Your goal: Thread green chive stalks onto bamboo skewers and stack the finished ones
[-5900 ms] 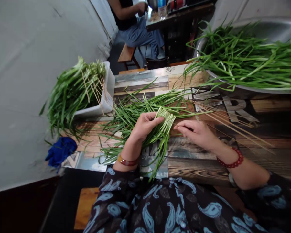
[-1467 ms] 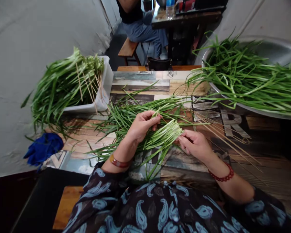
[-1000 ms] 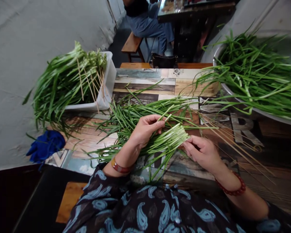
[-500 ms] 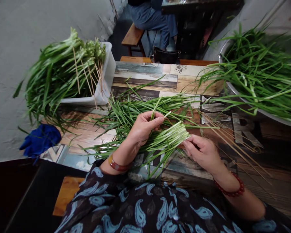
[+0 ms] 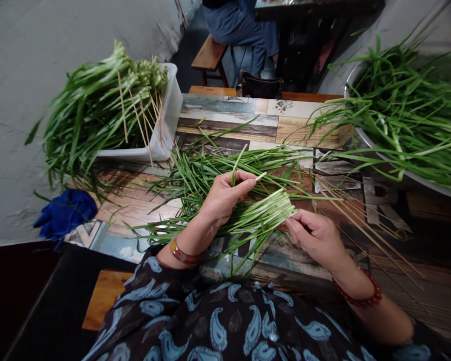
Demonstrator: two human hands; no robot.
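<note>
1. Left grip (image 5: 225, 198): thumb and fingers clamped on a couple of green stalks (image 5: 261, 176), cut ends poking out.
2. Right grip (image 5: 317, 235): fingertips pinched on the pale end of a bunch (image 5: 268, 209), which sits between both grips, over the table (image 5: 304, 131).
3. Loose greens (image 5: 197, 175) spread beyond the left grip; thin sticks (image 5: 372, 233) lie to the right.
4. White tub (image 5: 171, 118), far left, and metal bowl (image 5: 417, 177), far right, both heaped with greens.

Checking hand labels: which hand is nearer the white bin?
Left. The left hand, gripping green stalks, is right of the white bin, toward its near side; the right hand is farther right, at the pale ends of a bunch.
</note>
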